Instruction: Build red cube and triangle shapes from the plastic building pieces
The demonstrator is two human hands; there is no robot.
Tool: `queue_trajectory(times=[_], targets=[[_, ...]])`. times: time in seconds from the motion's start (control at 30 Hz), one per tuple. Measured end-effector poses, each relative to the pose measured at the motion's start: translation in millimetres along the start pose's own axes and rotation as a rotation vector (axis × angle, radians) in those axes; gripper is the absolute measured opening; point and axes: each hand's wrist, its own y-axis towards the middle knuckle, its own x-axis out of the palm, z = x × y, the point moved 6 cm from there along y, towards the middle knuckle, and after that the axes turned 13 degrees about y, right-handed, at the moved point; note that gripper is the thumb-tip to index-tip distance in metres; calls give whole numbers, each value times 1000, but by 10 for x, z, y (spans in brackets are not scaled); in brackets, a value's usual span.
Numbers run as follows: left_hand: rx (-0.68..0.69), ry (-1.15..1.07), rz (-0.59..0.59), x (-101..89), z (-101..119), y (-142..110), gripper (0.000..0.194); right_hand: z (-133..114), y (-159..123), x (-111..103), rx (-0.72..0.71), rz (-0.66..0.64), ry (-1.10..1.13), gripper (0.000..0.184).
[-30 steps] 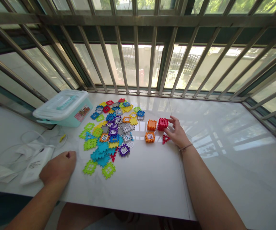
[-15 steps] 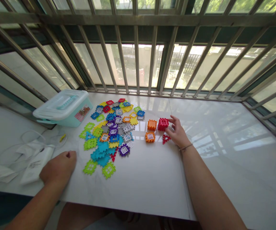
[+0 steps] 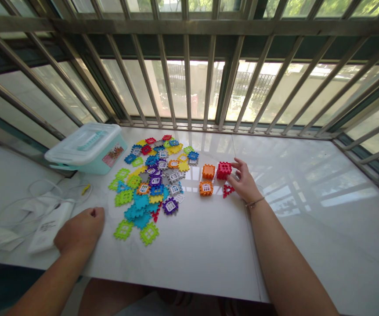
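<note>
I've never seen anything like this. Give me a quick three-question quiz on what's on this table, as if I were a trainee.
1. Which hand is nearest the red plastic cube with window-patterned faces?
2. How many orange plastic cubes stand beside that red cube?
3. True or false: in the head camera's view, the pale teal plastic box with a white lid stands to the left of the heap of multicoloured plastic window tiles.

Key:
1. The right hand
2. Two
3. True
</note>
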Motion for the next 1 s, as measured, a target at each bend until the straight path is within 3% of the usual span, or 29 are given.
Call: queue_trajectory(times=[1.0], targets=[[13, 7, 10, -11, 2, -18, 71, 23, 12, 26, -15, -31, -80, 84]])
